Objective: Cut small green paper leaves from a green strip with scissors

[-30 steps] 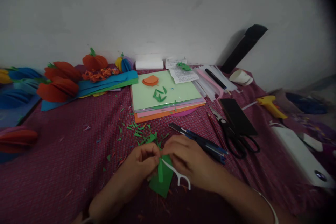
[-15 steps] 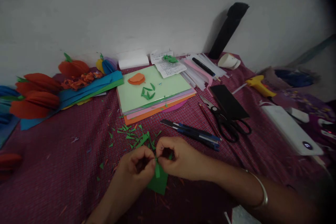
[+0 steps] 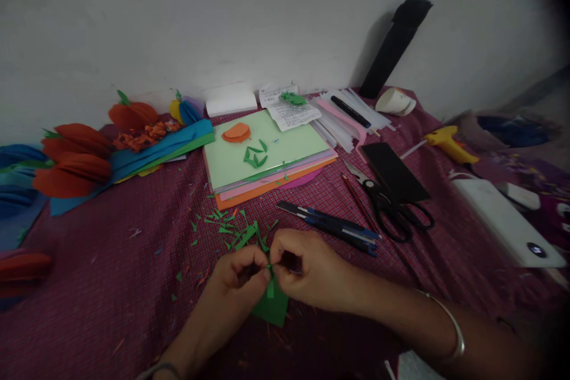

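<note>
My left hand (image 3: 238, 282) and my right hand (image 3: 307, 270) meet low in the middle of the head view, thumbs and fingertips pinched together. Between them is a small strip of green paper (image 3: 271, 290), its lower end hanging below the fingertips. Its upper part is hidden by my fingers. Behind the strip, under my hands, is a larger dark green paper piece (image 3: 272, 309). Just beyond my fingers lies a heap of green paper scraps (image 3: 244, 234). To the right of the scraps are blue-and-black craft knives (image 3: 332, 225).
A stack of coloured paper (image 3: 276, 160) carries green leaf cutouts (image 3: 255, 157) and an orange cutout (image 3: 237, 132). Scissors (image 3: 387, 205), a pencil (image 3: 358, 199), a black box (image 3: 396, 172), a yellow glue gun (image 3: 445, 139) and a white power bank (image 3: 503, 219) lie right. Orange paper pumpkins (image 3: 73, 160) stand left.
The whole view has shifted slightly, so things on the table appear a little further right. Both hands keep their pinch on the green strip with hardly any movement.
</note>
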{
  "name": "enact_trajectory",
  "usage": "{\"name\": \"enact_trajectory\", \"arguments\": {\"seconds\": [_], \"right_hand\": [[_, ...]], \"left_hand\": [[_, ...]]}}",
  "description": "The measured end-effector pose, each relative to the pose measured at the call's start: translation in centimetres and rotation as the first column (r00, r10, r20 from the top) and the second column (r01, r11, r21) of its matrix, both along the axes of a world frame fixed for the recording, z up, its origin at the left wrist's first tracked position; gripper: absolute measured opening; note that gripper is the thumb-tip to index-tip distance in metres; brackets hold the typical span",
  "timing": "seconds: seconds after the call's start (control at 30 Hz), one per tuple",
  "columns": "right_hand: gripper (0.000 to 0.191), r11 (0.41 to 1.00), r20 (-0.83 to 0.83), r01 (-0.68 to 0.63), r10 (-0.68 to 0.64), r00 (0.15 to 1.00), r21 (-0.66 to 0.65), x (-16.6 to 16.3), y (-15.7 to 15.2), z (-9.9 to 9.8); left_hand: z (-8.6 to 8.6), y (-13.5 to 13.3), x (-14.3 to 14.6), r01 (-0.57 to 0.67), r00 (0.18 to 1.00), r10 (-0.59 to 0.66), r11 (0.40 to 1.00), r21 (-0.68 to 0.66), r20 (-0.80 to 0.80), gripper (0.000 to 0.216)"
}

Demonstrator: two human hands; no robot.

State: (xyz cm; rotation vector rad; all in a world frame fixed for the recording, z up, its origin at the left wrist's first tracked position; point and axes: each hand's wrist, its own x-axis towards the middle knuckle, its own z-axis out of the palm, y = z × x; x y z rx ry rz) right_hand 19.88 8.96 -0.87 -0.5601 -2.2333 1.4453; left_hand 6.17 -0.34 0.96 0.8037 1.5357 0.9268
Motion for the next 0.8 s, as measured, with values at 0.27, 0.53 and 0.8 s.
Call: {"name": "enact_trajectory", "arguments": {"seconds": [0.27, 0.53, 0.8], "right_hand": [[0.018, 0.992, 0.018, -0.064, 0.062, 0.998, 0.107, 0.1, 0.0, 0.5], [0.017, 0.905, 0.118, -0.202, 0.17, 0.978, 0.374, 0.4, 0.2, 1.0], [0.021, 0.86, 0.182, -0.298, 0.243, 0.953, 0.414, 0.5, 0.9, 1.7]], "left_hand": [[-1.1, -0.1, 0.0, -0.076, 0.981, 0.077, 0.997, -0.009, 0.178, 0.012], [-1.9, 0.0, 0.2, -0.17, 0.869, 0.204, 0.979, -0.115, 0.451, 0.003], [-2.1, -0.3, -0.4, -0.172, 0.746, 0.202, 0.979, -0.108, 0.635, 0.003]]}}
